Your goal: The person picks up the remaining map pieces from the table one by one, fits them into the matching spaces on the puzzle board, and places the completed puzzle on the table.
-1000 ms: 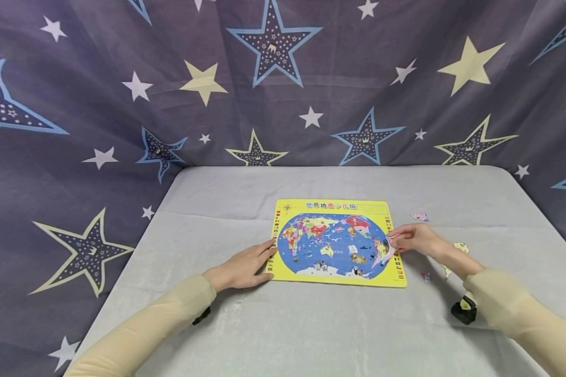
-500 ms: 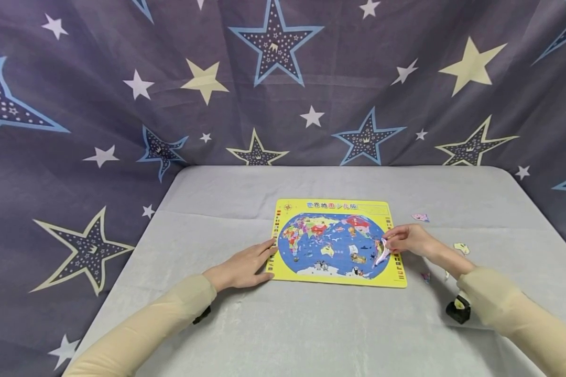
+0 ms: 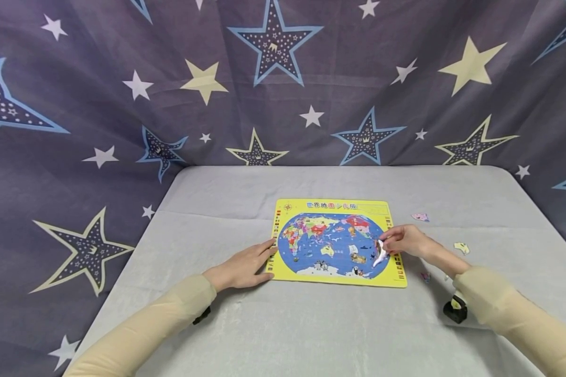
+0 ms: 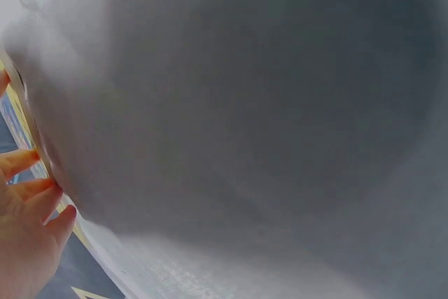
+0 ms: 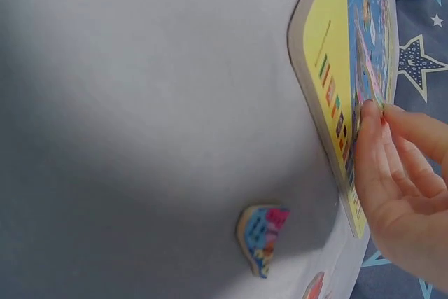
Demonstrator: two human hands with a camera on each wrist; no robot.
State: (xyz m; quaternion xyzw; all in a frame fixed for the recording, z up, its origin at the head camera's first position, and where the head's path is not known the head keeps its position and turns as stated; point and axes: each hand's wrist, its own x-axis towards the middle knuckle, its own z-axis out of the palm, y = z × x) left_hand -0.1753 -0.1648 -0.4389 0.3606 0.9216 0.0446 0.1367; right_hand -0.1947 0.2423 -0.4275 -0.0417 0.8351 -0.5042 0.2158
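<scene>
A world-map jigsaw board (image 3: 396, 283) with a yellow border lies flat on the table. My left hand (image 3: 241, 266) rests at its left edge, fingers fairly straight, fingertips on the border; part of that hand shows at the left of the left wrist view. Over the map's right side, my right hand (image 3: 409, 241) pinches a slim, pale pink-and-white puzzle piece (image 3: 380, 255) between thumb and fingertips. The right wrist view shows this piece (image 5: 369, 64) standing tilted on edge above the blue ocean area.
Right of the board lie loose puzzle pieces: a pink one (image 3: 420, 217), a yellowish one (image 3: 462, 247) and a small pink-and-blue one (image 3: 425, 277). Another is mostly hidden by the right wrist. Behind the grey-covered table (image 3: 226, 193) hangs a dark star-patterned cloth (image 3: 325, 68).
My right hand has shifted slightly left over the map, and the pinched piece has turned so its pale side shows more. The left hand and the board have stayed still.
</scene>
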